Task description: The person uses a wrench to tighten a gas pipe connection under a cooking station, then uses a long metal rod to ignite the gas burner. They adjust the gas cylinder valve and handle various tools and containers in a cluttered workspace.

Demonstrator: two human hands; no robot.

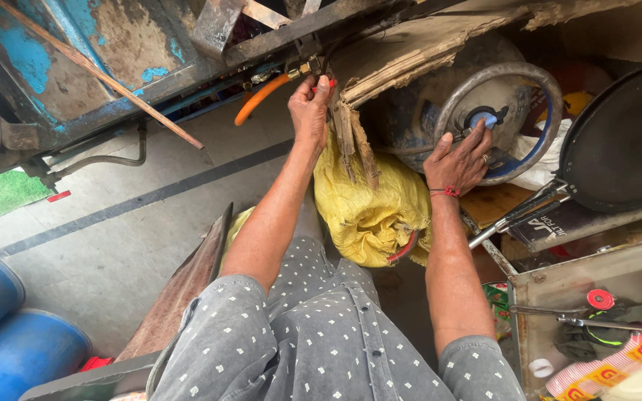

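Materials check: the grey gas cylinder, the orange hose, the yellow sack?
Grey gas cylinder: looks like painted steel, worn and dusty, its ring guard scuffed under the right hand. Orange hose: probably rubber or plastic, smooth and bent, near the left hand. Yellow sack: likely woven plastic, creased.

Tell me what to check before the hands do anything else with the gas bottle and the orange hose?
1. Right hand on the gas cylinder valve: ok.
2. Left hand pinching something small and red beside the orange hose: ok.
3. Hose joined to the cylinder: cannot tell, its ends are hidden.
4. Valve open or closed: cannot tell.
5. Torn cardboard and yellow sack crowding the cylinder: not ok.
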